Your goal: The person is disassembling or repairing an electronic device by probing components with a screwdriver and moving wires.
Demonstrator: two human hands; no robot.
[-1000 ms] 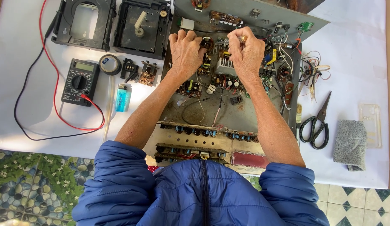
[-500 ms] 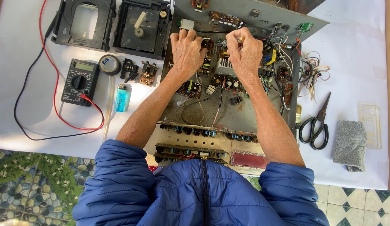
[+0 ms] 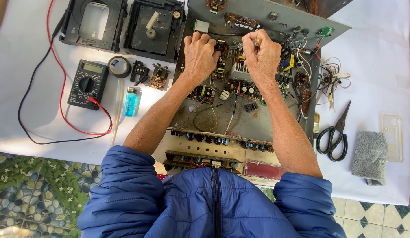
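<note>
While the white-covered table [image 3: 29, 66] carries the opened amplifier chassis [image 3: 258, 119], the left hand [image 3: 199, 55] has stayed pressed, grip empty, on its boards; the right hand [image 3: 262, 55] has pinched tighter on a small brass part [image 3: 258, 42], suggesting fastening continues.

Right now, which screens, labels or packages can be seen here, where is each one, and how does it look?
Multimeter: left on the white cloth, black, with a small grey rectangular screen above a round dial.
Lighter: right of the multimeter, translucent blue, upright rectangle.
Clear plastic case: far right edge, flat, see-through.
No packages or signs show.
</note>
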